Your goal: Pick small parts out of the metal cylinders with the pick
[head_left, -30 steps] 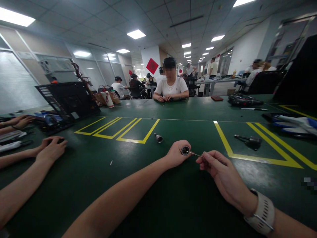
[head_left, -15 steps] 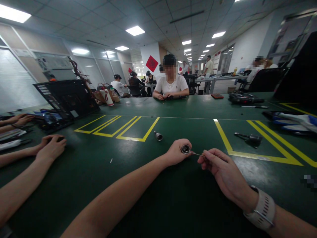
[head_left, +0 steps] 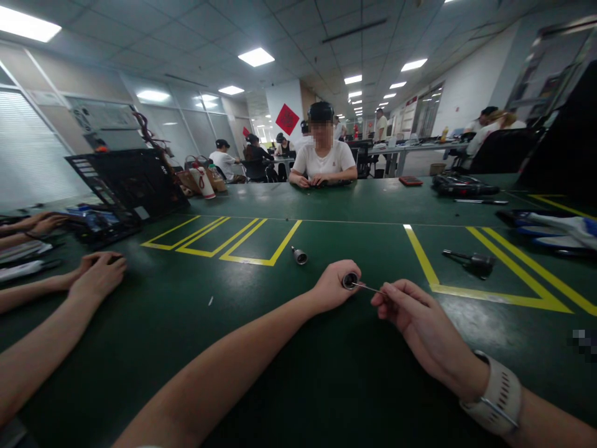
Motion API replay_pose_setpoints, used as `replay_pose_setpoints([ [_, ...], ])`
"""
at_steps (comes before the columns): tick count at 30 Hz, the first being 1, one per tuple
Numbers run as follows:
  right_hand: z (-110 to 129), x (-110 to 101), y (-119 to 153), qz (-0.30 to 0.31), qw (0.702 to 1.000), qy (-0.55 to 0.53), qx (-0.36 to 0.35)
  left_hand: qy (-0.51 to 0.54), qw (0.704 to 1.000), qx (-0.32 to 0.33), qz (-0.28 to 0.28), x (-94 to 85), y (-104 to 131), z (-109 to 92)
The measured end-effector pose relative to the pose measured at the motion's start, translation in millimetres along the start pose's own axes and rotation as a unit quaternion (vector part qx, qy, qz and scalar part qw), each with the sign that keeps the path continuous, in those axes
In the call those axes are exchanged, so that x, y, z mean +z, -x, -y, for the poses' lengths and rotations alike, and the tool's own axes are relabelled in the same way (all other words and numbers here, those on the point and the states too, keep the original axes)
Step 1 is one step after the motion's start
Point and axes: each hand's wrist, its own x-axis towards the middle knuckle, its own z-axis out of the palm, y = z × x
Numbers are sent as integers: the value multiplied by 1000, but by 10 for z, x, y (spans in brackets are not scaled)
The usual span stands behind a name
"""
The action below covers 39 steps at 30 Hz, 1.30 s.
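My left hand is wrapped round a small hollow metal cylinder, its round dark opening turned towards me. A thin metal rod is pinched between the thumb and fingers of my right hand. The far end of this rod reaches into the mouth of the cylinder; its tip is lost in the dark opening. What lies inside is too small to make out. Just beyond my left hand, a metal socket with a narrow shank lies on the green tabletop.
Yellow tape marks out bays; one at right holds a dark shafted tool. Blue-and-white gloves lie far right. A co-worker's hands rest at left, near a black rack. Another person sits opposite.
Both hands keep their hold and place, with the rod still in the cylinder's mouth. The whole view has shifted very slightly.
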Motion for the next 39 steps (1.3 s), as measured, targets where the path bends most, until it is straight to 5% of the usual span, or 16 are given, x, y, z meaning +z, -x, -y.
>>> replay_pose_setpoints([
  [12, -10, -10, -9, 14, 1000, -20, 11, -58, 998, -9, -13, 4, 10, -6],
  [23, -6, -44, -68, 12, 997, -71, 35, 13, 999, -25, -28, 16, 6, 0],
  [30, -67, -28, 7, 2, 988, 132, -84, 15, 999, -36, -21, 12, 6, 2],
  [39, -18, 10, 94, -43, 898, 395, -189, -61, 998, -13, 21, 1, 10, -7],
])
